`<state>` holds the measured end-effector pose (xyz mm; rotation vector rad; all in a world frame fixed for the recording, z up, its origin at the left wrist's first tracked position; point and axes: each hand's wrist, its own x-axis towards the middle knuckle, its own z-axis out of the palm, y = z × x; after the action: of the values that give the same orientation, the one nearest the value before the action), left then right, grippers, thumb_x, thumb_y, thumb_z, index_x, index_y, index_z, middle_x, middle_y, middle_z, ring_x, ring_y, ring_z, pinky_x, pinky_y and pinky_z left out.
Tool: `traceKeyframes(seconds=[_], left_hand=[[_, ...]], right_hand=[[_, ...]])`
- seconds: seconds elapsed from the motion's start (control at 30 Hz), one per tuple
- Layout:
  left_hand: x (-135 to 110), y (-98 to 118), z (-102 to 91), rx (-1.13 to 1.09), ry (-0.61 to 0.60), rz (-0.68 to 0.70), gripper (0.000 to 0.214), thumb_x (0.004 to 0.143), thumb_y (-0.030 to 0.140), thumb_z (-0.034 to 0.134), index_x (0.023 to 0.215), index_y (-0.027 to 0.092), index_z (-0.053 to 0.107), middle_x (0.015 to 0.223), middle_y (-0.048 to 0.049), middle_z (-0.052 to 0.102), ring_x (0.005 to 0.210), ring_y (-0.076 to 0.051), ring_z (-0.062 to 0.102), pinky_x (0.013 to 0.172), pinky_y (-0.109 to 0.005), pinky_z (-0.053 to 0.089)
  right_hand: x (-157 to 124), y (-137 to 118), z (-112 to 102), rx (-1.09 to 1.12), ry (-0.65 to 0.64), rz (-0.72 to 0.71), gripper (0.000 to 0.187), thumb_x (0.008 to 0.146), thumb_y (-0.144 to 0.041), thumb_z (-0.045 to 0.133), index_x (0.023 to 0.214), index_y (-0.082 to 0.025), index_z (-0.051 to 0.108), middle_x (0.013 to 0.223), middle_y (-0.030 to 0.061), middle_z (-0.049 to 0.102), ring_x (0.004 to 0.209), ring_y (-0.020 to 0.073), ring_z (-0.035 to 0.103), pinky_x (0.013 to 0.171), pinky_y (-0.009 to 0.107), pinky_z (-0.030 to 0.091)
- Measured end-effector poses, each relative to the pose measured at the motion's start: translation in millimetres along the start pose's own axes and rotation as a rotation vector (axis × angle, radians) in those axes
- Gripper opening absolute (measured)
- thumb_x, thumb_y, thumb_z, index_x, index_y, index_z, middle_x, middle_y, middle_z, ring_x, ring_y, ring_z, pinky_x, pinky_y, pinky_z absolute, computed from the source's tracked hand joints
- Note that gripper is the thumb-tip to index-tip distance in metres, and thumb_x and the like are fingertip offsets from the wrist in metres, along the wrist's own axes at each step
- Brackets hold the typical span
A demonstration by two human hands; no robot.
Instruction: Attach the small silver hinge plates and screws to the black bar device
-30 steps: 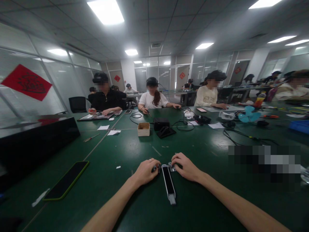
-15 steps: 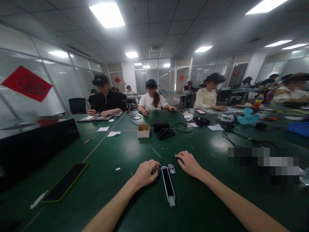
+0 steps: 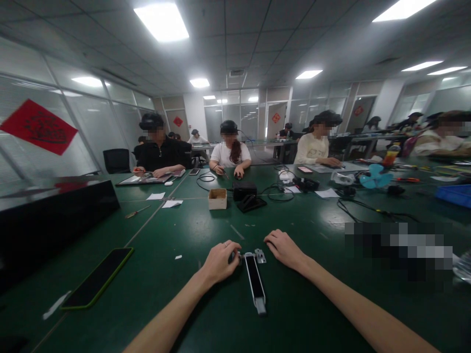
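Note:
A slim black-faced strip with a pale rim and a silver end [image 3: 254, 277] lies lengthwise on the green table in front of me. At its far end is a metal bracket [image 3: 260, 256] with holes in its right-hand plate. My left hand [image 3: 222, 261] is closed, thumb and fingers curled around the bracket's left side, which they mostly cover. Something dark shows between them. To the right of the bracket, my right hand [image 3: 284, 248] rests on the table with loosely bent fingers, apart from the metal. I see nothing held in it.
A phone in a green case [image 3: 97, 278] lies left, below a screwdriver [image 3: 137, 212]. Ahead stand a small open box [image 3: 217, 199] and a black box [image 3: 245, 190] among cables. A blue fan [image 3: 376, 176] stands right. Co-workers sit across the table.
My right hand's fingers have drawn slightly closer together near the bracket. My left hand stays at the bracket. The co-worker opposite has brought one hand inward.

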<state>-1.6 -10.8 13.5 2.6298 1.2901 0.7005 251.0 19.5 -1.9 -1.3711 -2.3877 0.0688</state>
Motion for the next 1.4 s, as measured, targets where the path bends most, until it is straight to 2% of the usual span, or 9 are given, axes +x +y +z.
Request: traceKeyframes(seconds=[0.23, 0.47, 0.67, 0.77, 1.0, 1.17, 1.27, 1.4], left_hand=[[0.7, 2.5, 3.6, 0.001, 0.109, 0.092, 0.018, 0.084, 0.016, 0.046, 0.098, 0.017, 0.057, 0.09, -0.004, 0.063, 0.076, -0.015, 0.057, 0.07, -0.027, 0.044], [-0.8, 12.4, 7.2, 0.039, 0.243, 0.257, 0.011, 0.087, 0.02, 0.051, 0.095, 0.019, 0.057, 0.083, -0.0023, 0.064, 0.07, -0.014, 0.057, 0.066, -0.026, 0.042], [-1.0, 17.1, 14.4, 0.025, 0.305, 0.361, 0.013, 0.091, 0.026, 0.05, 0.1, 0.018, 0.056, 0.086, -0.0028, 0.065, 0.074, -0.014, 0.059, 0.066, -0.026, 0.043], [-0.9, 17.5, 14.9, 0.013, 0.286, 0.359, 0.015, 0.094, 0.027, 0.045, 0.099, 0.017, 0.056, 0.087, -0.0033, 0.065, 0.074, -0.013, 0.059, 0.066, -0.026, 0.044], [-2.3, 17.3, 13.3, -0.021, 0.166, 0.242, 0.018, 0.095, 0.026, 0.043, 0.103, 0.019, 0.058, 0.095, -0.0044, 0.065, 0.084, -0.015, 0.06, 0.075, -0.028, 0.046], [-2.0, 14.6, 17.6, -0.001, 0.196, 0.238, 0.018, 0.094, 0.026, 0.044, 0.102, 0.02, 0.059, 0.094, -0.0046, 0.065, 0.082, -0.015, 0.059, 0.074, -0.027, 0.046], [-0.2, 11.2, 12.7, 0.047, 0.173, 0.244, 0.017, 0.093, 0.026, 0.046, 0.099, 0.019, 0.061, 0.093, -0.0049, 0.065, 0.08, -0.015, 0.06, 0.072, -0.027, 0.046], [1.2, -1.0, -1.9, 0.099, 0.067, 0.176, 0.017, 0.092, 0.025, 0.047, 0.1, 0.019, 0.06, 0.096, -0.0039, 0.063, 0.08, -0.014, 0.059, 0.072, -0.026, 0.045]], right_hand=[[-2.6, -9.5, 1.3, 0.105, 0.077, -0.036, 0.017, 0.091, -0.018, 0.042, 0.093, -0.015, 0.059, 0.091, 0.0086, 0.059, 0.083, 0.0198, 0.053, 0.074, 0.035, 0.047], [-7.1, -32.7, -1.9, 0.392, 0.227, -0.114, 0.019, 0.093, -0.024, 0.04, 0.087, -0.019, 0.057, 0.083, 0.0044, 0.058, 0.078, 0.0169, 0.055, 0.071, 0.03, 0.047], [-14.2, -57.1, -1.4, 0.54, 0.185, -0.141, 0.02, 0.093, -0.028, 0.043, 0.092, -0.019, 0.061, 0.084, 0.004, 0.062, 0.078, 0.0156, 0.059, 0.071, 0.028, 0.049], [-15.0, -63.4, -3.1, 0.59, 0.177, -0.129, 0.02, 0.093, -0.03, 0.043, 0.092, -0.018, 0.06, 0.084, 0.004, 0.063, 0.077, 0.0151, 0.06, 0.07, 0.027, 0.05], [-15.4, -61.1, -3.3, 0.666, 0.146, -0.096, 0.015, 0.091, -0.028, 0.046, 0.096, -0.019, 0.057, 0.09, 0.004, 0.064, 0.083, 0.0159, 0.061, 0.076, 0.029, 0.052], [-15.5, -59.8, 2.7, 0.675, 0.148, -0.11, 0.016, 0.091, -0.027, 0.046, 0.101, -0.019, 0.055, 0.094, 0.0051, 0.064, 0.086, 0.0161, 0.062, 0.079, 0.03, 0.052], [-13.9, -56.3, 2.8, 0.612, 0.18, -0.1, 0.017, 0.09, -0.029, 0.048, 0.102, -0.018, 0.055, 0.093, 0.0058, 0.063, 0.084, 0.0164, 0.061, 0.077, 0.03, 0.051], [-11.0, -39.8, -2.6, 0.433, 0.209, -0.095, 0.017, 0.091, -0.028, 0.046, 0.097, -0.018, 0.058, 0.089, 0.0055, 0.062, 0.082, 0.0171, 0.058, 0.075, 0.032, 0.049]])
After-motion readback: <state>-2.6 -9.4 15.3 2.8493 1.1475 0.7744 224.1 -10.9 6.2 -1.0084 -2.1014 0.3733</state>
